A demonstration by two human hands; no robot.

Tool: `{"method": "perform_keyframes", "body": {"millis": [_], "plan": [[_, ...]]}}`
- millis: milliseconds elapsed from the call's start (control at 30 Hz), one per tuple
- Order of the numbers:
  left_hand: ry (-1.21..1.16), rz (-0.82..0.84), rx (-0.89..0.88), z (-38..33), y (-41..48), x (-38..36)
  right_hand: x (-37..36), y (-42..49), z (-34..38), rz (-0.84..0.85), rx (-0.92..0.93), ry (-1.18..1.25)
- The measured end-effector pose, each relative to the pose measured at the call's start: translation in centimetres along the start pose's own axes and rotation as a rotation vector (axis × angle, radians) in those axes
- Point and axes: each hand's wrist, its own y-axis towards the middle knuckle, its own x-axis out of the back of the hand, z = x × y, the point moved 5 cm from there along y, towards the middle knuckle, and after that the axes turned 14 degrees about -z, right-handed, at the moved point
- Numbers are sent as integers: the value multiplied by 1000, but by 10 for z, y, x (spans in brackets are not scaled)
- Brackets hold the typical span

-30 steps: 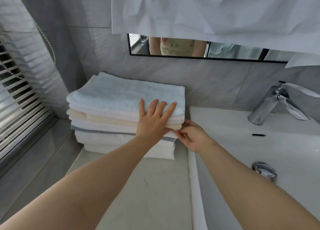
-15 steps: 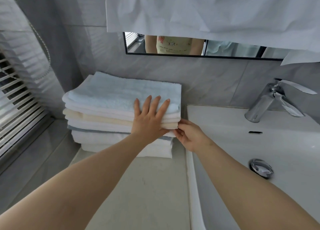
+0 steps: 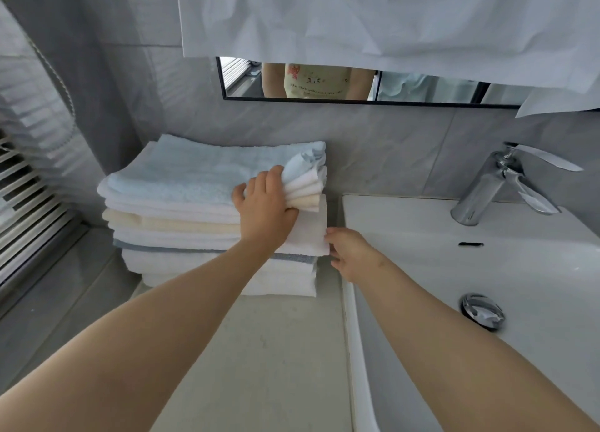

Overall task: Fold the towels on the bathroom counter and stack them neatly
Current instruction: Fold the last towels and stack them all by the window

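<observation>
Centrally, a stack of folded towels [image 3: 181, 217] is sitting on the counter [image 3: 259, 350], just left of the sink [image 3: 487, 269] and against the tiled wall. The top towel [image 3: 194, 171] is pale blue; white, cream and grey-edged layers are lying beneath it. The left hand [image 3: 264, 209] is resting at the stack's corner nearest the sink, its fingers curled closed around the upper layers, which are bunching upward there into a fan of edges [image 3: 308, 180]. The right hand [image 3: 352, 254] is lying between the stack and the sink, its fingertips [image 3: 331, 235] touching the edge of a white layer [image 3: 308, 233]; whether they are pinching it cannot be told. Beyond the sink, a chrome tap [image 3: 487, 188] is standing. Above the stack, a mirror [image 3: 324, 80] is hanging, partly covered by a white cloth [image 3: 389, 19].
</observation>
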Motion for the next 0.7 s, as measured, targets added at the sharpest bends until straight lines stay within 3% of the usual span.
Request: {"method": "perform_keyframes", "body": {"millis": [167, 300, 400, 467, 500, 600, 700], "plan": [[-46, -150, -150, -3, -11, 0, 1, 3, -3, 21, 0, 184], [-73, -226, -195, -6, -14, 2, -3, 0, 1, 48, 11, 125], [-79, -283, -204, -8, -16, 4, -8, 2, 13, -76, 123, -7], [-23, -246, -272, -9, -21, -1, -7, 3, 23, -215, 201, -53], [15, -216, -305, -9, -24, -5, -6, 3, 25, -208, 196, -32], [40, -187, -356, -6, -27, -10, -13, -1, 21, 116, -77, 340], [-118, -207, -333, 0, -34, 0, -21, -8, 32, 350, -110, 368]]}}
